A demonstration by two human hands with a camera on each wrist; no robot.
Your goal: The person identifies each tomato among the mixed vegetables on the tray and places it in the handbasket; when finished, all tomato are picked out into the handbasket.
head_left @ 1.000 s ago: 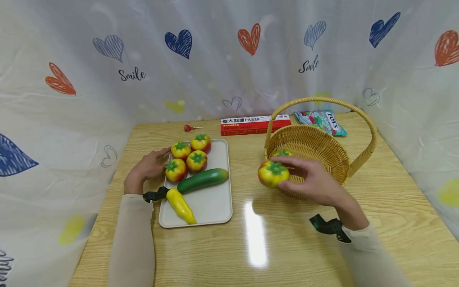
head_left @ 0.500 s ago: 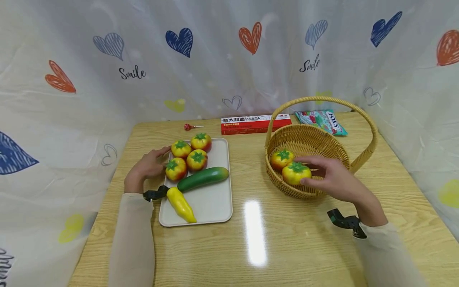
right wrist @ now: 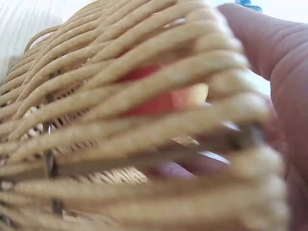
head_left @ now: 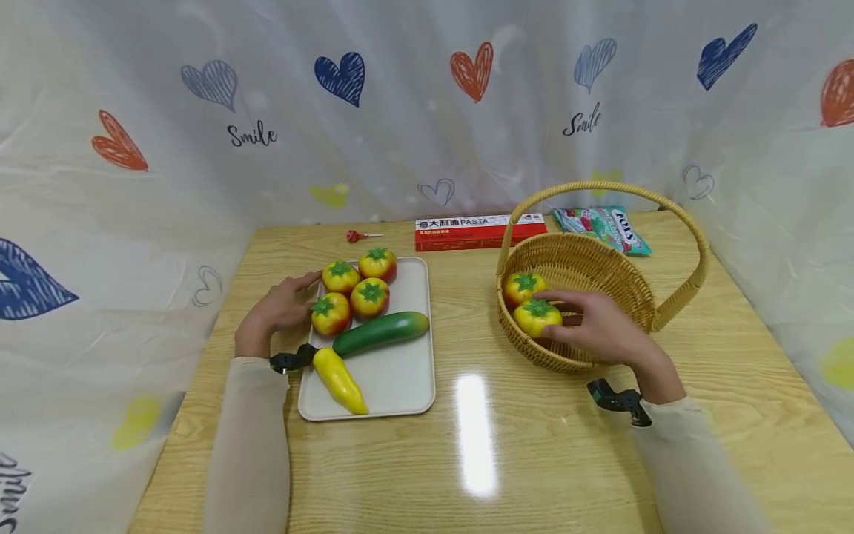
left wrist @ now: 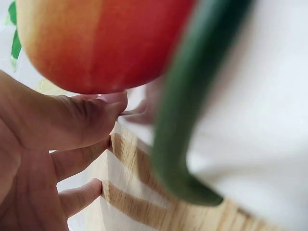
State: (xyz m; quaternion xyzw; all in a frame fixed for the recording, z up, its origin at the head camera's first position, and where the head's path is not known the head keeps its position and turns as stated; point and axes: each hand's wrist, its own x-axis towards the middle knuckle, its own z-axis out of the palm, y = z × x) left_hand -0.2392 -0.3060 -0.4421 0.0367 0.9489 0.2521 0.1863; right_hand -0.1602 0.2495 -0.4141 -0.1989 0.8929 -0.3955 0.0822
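My right hand (head_left: 597, 325) reaches over the near rim of the wicker basket (head_left: 640, 282). Its thumb and fingers hold a yellow-and-red toy tomato (head_left: 537, 319) low inside the basket. Another toy tomato (head_left: 523, 288) lies right behind it. Through the weave, the right wrist view gives only a red patch of a tomato (right wrist: 151, 94). On the left, my left hand (head_left: 283, 305) touches the left edge of the white tray (head_left: 400, 386), its fingers fairly straight and the thumb beside the nearest tomato (head_left: 330, 315). Several toy tomatoes, a green cucumber (head_left: 380, 334) and a yellow pepper (head_left: 340, 382) lie on the tray.
Along the back stand a red pasta box (head_left: 480, 233) and a teal candy bag (head_left: 603, 228). A lollipop (head_left: 363, 236) lies behind the tray. The basket's tall handle (head_left: 600, 185) arches above its opening, and a heart-print curtain (head_left: 380, 148) closes off the table's back and sides.
My right hand has carried the tomato from above the basket's left rim down into it, beside the other tomato. The left hand has stayed at the tray's edge.
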